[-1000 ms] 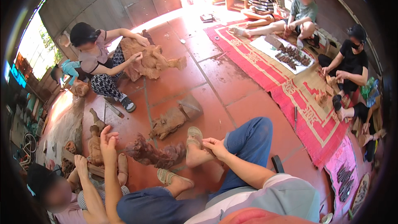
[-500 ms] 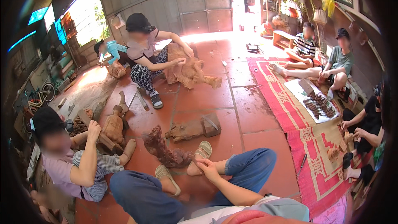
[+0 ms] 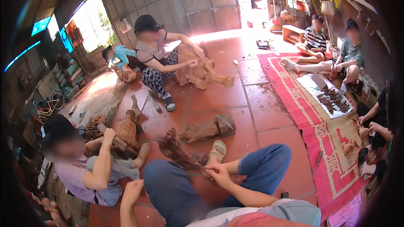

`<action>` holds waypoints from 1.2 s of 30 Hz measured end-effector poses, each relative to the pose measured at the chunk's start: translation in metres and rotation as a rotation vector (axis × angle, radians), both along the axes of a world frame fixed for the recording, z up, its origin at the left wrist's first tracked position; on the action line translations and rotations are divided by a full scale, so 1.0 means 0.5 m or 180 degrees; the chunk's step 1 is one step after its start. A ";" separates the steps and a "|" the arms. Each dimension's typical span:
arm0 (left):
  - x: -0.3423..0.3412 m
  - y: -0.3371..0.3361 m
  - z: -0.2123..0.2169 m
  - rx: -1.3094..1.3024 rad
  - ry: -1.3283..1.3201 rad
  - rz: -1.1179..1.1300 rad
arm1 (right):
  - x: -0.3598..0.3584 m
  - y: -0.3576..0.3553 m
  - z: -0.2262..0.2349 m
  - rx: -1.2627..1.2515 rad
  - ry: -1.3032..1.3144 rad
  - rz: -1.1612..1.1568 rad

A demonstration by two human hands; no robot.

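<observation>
My left hand (image 3: 133, 190) is raised beside my left knee, its fingers curled closed. Whatever it holds, if anything, is hidden. In front of my right shin, my right hand (image 3: 219, 175) has its fingertips pinched together at the near end of a dark reddish-brown carved wood piece (image 3: 173, 146). I cannot make out what is between those fingers. That gnarled carving lies on the tiles between my feet and a lighter brown carved wood block (image 3: 198, 133). A grey flat piece (image 3: 226, 122) rests at the block's right end.
At left, a seated person (image 3: 75, 164) grips a wooden bar beside a carved figure (image 3: 127, 129). Ahead, another person (image 3: 155, 54) handles a large wood carving (image 3: 200, 72). A red patterned mat (image 3: 313, 143) with a long thin tool (image 3: 317, 162) lies at right, where several people sit.
My left hand has come into view beside my left knee. My right hand stays low near the dark carving, fingers still together. The whole view has shifted slightly.
</observation>
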State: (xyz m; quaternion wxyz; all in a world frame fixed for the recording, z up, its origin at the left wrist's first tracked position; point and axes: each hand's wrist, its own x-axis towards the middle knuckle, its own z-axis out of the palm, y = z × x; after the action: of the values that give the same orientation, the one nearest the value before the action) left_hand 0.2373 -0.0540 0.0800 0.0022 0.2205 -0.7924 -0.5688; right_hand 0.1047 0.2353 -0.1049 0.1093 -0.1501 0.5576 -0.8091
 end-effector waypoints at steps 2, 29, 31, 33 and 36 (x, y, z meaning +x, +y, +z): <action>-0.060 0.013 0.081 0.0255 0.0618 -0.0176 | -0.009 0.003 -0.010 0.0013 -0.0151 0.0093; -0.492 0.027 0.032 -0.1153 0.1097 -0.3255 | -0.156 -0.030 -0.029 0.0263 -0.1165 -0.0175; -0.471 0.027 0.011 -0.0558 0.1021 -0.2874 | -0.178 -0.066 0.032 0.0030 -0.0905 -0.0240; -0.461 0.027 0.012 -0.0159 0.0773 -0.2641 | -0.198 -0.087 0.089 -0.0299 -0.0725 -0.0283; -0.461 0.003 -0.011 -0.0162 0.1387 -0.2519 | -0.215 -0.116 0.185 -0.0361 -0.0168 -0.0152</action>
State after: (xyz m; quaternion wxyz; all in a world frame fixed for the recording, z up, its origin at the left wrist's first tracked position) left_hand 0.0067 -0.0527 0.0744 -0.0433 -0.2244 -0.8105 -0.5393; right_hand -0.0027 0.1771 -0.0122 0.0959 -0.1213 0.5112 -0.8454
